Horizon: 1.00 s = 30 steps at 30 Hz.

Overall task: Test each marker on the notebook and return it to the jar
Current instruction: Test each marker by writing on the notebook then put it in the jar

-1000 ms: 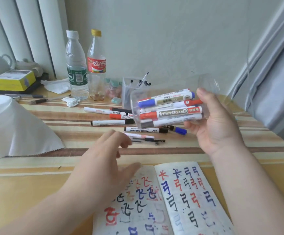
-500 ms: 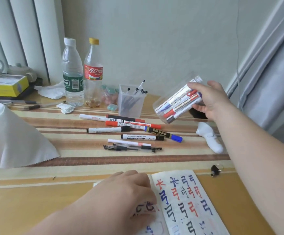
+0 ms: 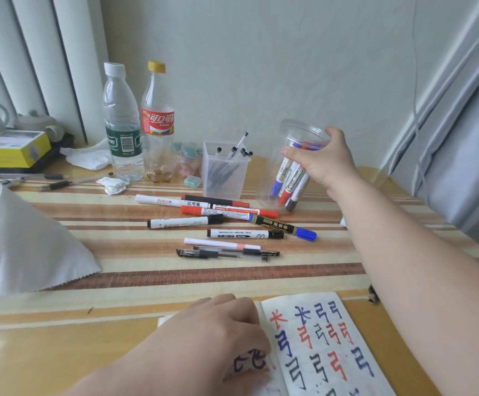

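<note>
R hand (image 3: pixel 322 164) wraps clear marker jar (image 3: pixel 298 131), near upright; set base flat, clear of loose markers (image 3: pixel 229 211), before letting go. L hand (image 3: pixel 215 335) rests loosely curled on notebook (image 3: pixel 326 347).

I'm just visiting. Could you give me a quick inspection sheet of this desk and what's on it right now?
Surface: striped table, crowded toward the back.
Job's things: clear jar upright with markers inside; loose markers lying flat; notebook open, scribbled red, blue, black.
Clutter: two bottles, pen holder, white cloth, yellow box.
Hands: right hand grips the jar; left hand rests on the notebook.
Cables: nothing seen.
Surroundings: blinds left, grey curtain right.
</note>
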Each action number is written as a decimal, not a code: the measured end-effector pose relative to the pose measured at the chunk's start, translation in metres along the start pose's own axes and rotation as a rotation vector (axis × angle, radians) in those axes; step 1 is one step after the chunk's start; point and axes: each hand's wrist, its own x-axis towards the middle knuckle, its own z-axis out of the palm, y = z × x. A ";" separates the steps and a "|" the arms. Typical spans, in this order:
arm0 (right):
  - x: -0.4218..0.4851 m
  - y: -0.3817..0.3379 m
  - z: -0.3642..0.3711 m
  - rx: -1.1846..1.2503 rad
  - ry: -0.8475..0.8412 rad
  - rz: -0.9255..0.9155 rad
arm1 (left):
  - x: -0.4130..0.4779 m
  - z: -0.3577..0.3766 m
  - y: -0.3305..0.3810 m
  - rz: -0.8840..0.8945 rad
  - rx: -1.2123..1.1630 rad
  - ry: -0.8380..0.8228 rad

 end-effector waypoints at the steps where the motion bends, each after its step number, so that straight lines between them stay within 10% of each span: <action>1: -0.001 0.000 0.004 -0.011 -0.003 -0.010 | 0.001 0.000 -0.001 -0.001 0.001 0.001; 16: -0.061 0.019 0.001 -0.140 0.167 0.015 | -0.001 -0.006 0.005 -0.042 0.018 0.000; 23: -0.095 0.031 0.001 -0.871 -0.470 -0.061 | -0.002 -0.009 0.004 -0.162 -0.059 0.160; 30: -0.105 0.021 -0.019 -0.867 -0.293 -0.102 | -0.007 -0.012 -0.003 -0.420 -0.361 0.395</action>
